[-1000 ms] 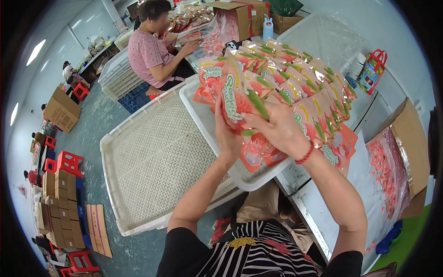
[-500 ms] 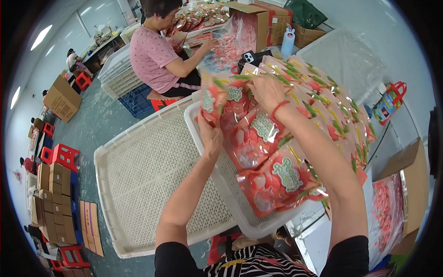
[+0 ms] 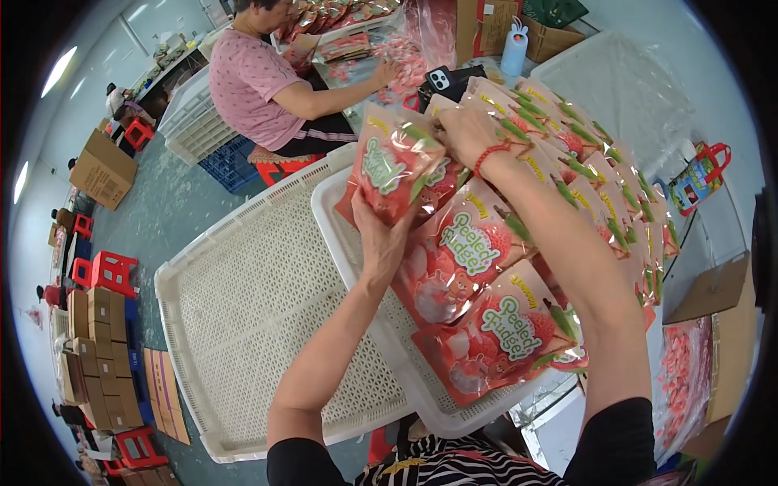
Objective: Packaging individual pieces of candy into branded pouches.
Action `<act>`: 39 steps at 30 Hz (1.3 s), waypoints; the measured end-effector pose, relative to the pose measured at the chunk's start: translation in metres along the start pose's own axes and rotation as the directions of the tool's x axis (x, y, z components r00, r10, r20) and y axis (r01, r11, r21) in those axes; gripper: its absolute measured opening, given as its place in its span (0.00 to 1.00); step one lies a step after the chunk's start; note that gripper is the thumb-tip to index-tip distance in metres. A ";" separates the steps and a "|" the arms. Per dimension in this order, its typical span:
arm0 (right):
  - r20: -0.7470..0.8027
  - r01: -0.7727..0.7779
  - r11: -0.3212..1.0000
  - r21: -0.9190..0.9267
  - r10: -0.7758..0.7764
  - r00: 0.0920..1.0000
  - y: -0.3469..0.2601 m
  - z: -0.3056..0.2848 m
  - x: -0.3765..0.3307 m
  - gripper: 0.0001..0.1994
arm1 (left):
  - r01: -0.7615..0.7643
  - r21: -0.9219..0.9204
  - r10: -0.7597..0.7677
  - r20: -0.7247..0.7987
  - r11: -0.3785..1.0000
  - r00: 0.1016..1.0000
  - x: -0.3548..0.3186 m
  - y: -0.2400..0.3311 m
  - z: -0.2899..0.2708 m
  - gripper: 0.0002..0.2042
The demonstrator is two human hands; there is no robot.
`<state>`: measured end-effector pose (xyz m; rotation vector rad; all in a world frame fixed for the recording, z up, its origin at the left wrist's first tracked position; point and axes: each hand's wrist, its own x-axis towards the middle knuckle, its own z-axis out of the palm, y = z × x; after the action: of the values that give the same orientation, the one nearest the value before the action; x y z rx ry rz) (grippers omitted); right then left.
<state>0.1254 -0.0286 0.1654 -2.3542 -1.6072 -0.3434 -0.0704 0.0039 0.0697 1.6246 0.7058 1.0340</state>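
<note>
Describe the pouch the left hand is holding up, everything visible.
The pouch is a glossy red plastic snack bag with green lettering, a green band along its top and pale round pieces pictured on it. It looks sealed and filled, and is tilted, its face toward the camera. The left hand grips its lower edge from below; the right hand sits by its upper right corner. It is lifted above similar pouches lying in a white perforated tray.

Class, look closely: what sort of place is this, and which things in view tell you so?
Probably a snack-packing workshop: red snack pouches fill a white perforated tray, flat cardboard boxes are stacked by the wall, and a seated co-worker sorts more pouches.
</note>
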 end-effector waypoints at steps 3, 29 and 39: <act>0.004 -0.072 0.995 0.076 0.072 0.997 0.008 -0.018 -0.017 0.10 | -0.047 0.250 0.037 0.043 0.967 0.998 0.000 0.007 0.023 0.52; -0.317 0.249 0.965 0.087 -0.210 0.925 -0.132 -0.061 -0.384 0.17 | -0.506 0.740 0.634 0.141 0.443 0.761 -0.009 0.036 0.028 0.40; -0.096 -0.256 0.896 0.362 0.309 0.946 -0.109 -0.085 -0.622 0.12 | -0.947 -0.307 0.611 0.769 0.097 -0.187 -0.295 0.119 0.170 0.16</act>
<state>-0.2014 -0.5615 0.0411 -2.1863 -1.1256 -0.1565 -0.0592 -0.3567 0.0862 2.7307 -1.2095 0.7661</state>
